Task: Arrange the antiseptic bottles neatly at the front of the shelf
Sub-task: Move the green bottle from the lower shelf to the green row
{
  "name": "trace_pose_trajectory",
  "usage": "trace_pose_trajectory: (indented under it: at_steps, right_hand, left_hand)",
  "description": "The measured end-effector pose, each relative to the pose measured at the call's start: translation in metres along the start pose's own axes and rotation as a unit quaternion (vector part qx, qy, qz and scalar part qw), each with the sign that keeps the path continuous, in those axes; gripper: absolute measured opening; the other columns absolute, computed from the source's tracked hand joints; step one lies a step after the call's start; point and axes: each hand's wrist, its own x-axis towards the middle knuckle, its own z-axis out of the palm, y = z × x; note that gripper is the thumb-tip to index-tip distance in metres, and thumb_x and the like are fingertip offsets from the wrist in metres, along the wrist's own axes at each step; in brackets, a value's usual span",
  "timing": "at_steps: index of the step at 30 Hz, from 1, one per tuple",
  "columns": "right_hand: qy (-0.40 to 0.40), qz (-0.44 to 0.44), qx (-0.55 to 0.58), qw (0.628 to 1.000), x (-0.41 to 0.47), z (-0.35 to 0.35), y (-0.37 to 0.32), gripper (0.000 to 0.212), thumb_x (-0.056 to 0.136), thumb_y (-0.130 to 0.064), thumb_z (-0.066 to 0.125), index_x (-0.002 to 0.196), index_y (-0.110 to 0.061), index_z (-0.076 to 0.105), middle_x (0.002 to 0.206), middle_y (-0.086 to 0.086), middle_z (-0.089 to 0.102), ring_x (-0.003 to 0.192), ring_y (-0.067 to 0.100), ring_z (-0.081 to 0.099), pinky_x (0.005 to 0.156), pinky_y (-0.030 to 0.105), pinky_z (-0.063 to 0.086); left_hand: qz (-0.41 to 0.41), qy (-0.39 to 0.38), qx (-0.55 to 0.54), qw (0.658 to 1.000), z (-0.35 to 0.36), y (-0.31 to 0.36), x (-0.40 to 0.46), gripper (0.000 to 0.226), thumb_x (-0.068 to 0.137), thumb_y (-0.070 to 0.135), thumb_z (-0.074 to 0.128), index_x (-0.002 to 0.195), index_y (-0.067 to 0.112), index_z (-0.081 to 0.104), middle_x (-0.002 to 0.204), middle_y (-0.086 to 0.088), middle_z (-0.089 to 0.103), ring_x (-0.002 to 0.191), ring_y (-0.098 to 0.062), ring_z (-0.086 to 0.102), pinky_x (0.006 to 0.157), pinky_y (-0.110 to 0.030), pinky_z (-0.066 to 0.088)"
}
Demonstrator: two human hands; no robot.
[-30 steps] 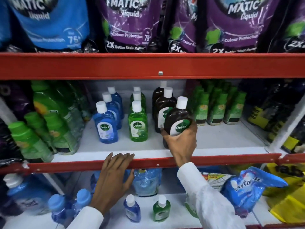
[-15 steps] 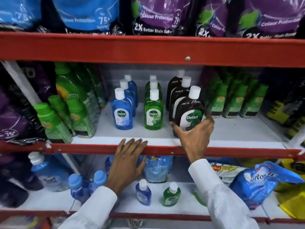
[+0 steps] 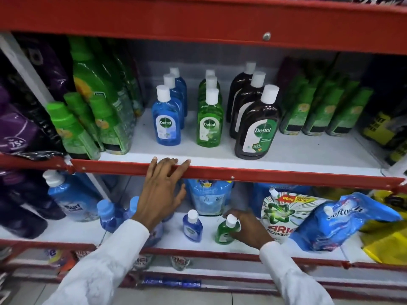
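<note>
On the middle shelf stand three rows of Dettol bottles: blue point(image 3: 166, 122), green point(image 3: 209, 124) and dark brown point(image 3: 257, 128), each row running back from its front bottle. The brown front bottle stands free nearest the shelf edge. On the lower shelf a small blue bottle point(image 3: 192, 227) stands beside a small green bottle point(image 3: 226, 231). My right hand point(image 3: 247, 227) is wrapped around the small green bottle from the right. My left hand point(image 3: 163, 190) rests with spread fingers on the red shelf rail point(image 3: 275, 175).
Green cleaner bottles point(image 3: 92, 119) crowd the middle shelf's left, more green bottles point(image 3: 319, 111) its right. Below lie an Ariel pouch point(image 3: 284, 214), a blue Softouch pouch point(image 3: 343, 219), a Surf bottle point(image 3: 70, 201) and yellow packs point(image 3: 387, 238). A red rail fronts each shelf.
My right hand let go of the brown bottle on the middle shelf and dropped to the lower shelf, closing on the small green bottle. The view tilted down.
</note>
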Motion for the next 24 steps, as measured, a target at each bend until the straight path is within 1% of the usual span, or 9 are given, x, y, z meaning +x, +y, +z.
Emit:
trace_pose_trajectory:
  at_steps: [3, 5, 8, 12, 15, 18, 20, 22, 24]
  right_hand:
    - [0.003, -0.013, -0.006, 1.000, 0.008, -0.002, 0.004, 0.043, 0.062, -0.020, 0.087, 0.092, -0.039, 0.064, 0.096, -0.013, 0.074, 0.090, 0.009, 0.068, 0.079, 0.030, 0.054]
    - [0.017, -0.018, -0.015, 1.000, 0.003, -0.013, -0.008, 0.041, 0.060, -0.025, 0.089, 0.095, -0.033, 0.069, 0.096, -0.014, 0.074, 0.086, 0.006, 0.067, 0.074, 0.024, 0.051]
    - [0.070, -0.031, 0.000, 0.997, -0.011, -0.043, -0.037, 0.048, 0.060, -0.034, 0.090, 0.103, -0.027, 0.071, 0.090, -0.015, 0.074, 0.075, 0.001, 0.065, 0.066, 0.017, 0.046]
    - [0.155, -0.091, 0.061, 0.982, -0.037, -0.113, -0.105, 0.054, 0.061, -0.027, 0.092, 0.110, -0.027, 0.069, 0.093, -0.012, 0.075, 0.082, -0.001, 0.069, 0.073, 0.017, 0.057]
    - [0.228, -0.150, 0.084, 0.958, -0.044, -0.162, -0.153, 0.055, 0.062, -0.024, 0.091, 0.112, -0.023, 0.068, 0.091, -0.011, 0.075, 0.083, 0.001, 0.070, 0.072, 0.014, 0.056]
    - [0.289, -0.168, 0.081, 0.939, -0.030, -0.188, -0.185, 0.054, 0.064, -0.026, 0.089, 0.112, -0.025, 0.065, 0.087, -0.016, 0.072, 0.081, -0.006, 0.068, 0.068, 0.007, 0.049]
    - [0.304, -0.161, 0.059, 0.937, -0.011, -0.195, -0.196, 0.055, 0.064, -0.027, 0.088, 0.113, -0.025, 0.064, 0.089, -0.013, 0.072, 0.082, -0.003, 0.068, 0.071, 0.013, 0.052]
    - [0.297, -0.145, 0.021, 0.944, 0.010, -0.195, -0.199, 0.053, 0.064, -0.028, 0.087, 0.112, -0.021, 0.065, 0.096, -0.004, 0.076, 0.084, 0.010, 0.069, 0.077, 0.028, 0.056]
    - [0.285, -0.137, -0.019, 0.949, 0.029, -0.190, -0.196, 0.047, 0.065, -0.029, 0.086, 0.106, -0.019, 0.066, 0.097, 0.001, 0.076, 0.084, 0.017, 0.070, 0.075, 0.033, 0.056]
  left_hand:
    - [0.006, -0.006, 0.003, 1.000, -0.004, -0.001, 0.000, 0.064, 0.085, 0.031, 0.062, 0.145, 0.027, 0.040, 0.127, -0.008, 0.056, 0.125, -0.028, 0.048, 0.122, -0.052, 0.020]
    - [0.002, -0.007, 0.007, 1.000, -0.006, -0.004, -0.002, 0.066, 0.084, 0.030, 0.065, 0.145, 0.027, 0.041, 0.128, -0.007, 0.057, 0.125, -0.027, 0.049, 0.121, -0.053, 0.021]
    - [-0.007, -0.003, 0.005, 1.000, -0.009, -0.013, -0.006, 0.066, 0.083, 0.029, 0.066, 0.145, 0.028, 0.041, 0.129, -0.005, 0.056, 0.125, -0.025, 0.048, 0.122, -0.051, 0.020]
    - [-0.006, -0.001, -0.011, 1.000, -0.010, -0.017, -0.006, 0.067, 0.083, 0.027, 0.065, 0.145, 0.027, 0.041, 0.129, -0.004, 0.057, 0.125, -0.024, 0.049, 0.122, -0.050, 0.021]
    - [-0.015, 0.002, -0.032, 0.999, -0.010, -0.016, -0.006, 0.065, 0.082, 0.028, 0.063, 0.144, 0.028, 0.043, 0.129, -0.002, 0.058, 0.124, -0.025, 0.050, 0.122, -0.049, 0.020]
    - [-0.009, -0.002, -0.038, 0.999, -0.010, -0.018, -0.007, 0.067, 0.081, 0.027, 0.064, 0.145, 0.027, 0.042, 0.132, -0.002, 0.059, 0.126, -0.024, 0.049, 0.123, -0.046, 0.016]
    - [-0.007, -0.005, -0.040, 0.999, -0.011, -0.020, -0.007, 0.069, 0.081, 0.028, 0.065, 0.146, 0.026, 0.041, 0.135, -0.002, 0.058, 0.129, -0.022, 0.048, 0.123, -0.045, 0.015]
    - [-0.004, -0.007, -0.042, 0.999, -0.012, -0.021, -0.008, 0.069, 0.081, 0.030, 0.063, 0.146, 0.027, 0.040, 0.137, -0.002, 0.057, 0.130, -0.021, 0.046, 0.124, -0.044, 0.015]
    - [-0.004, -0.006, -0.054, 0.999, -0.014, -0.021, -0.008, 0.068, 0.081, 0.032, 0.060, 0.145, 0.027, 0.041, 0.137, -0.001, 0.057, 0.131, -0.020, 0.047, 0.124, -0.043, 0.014]
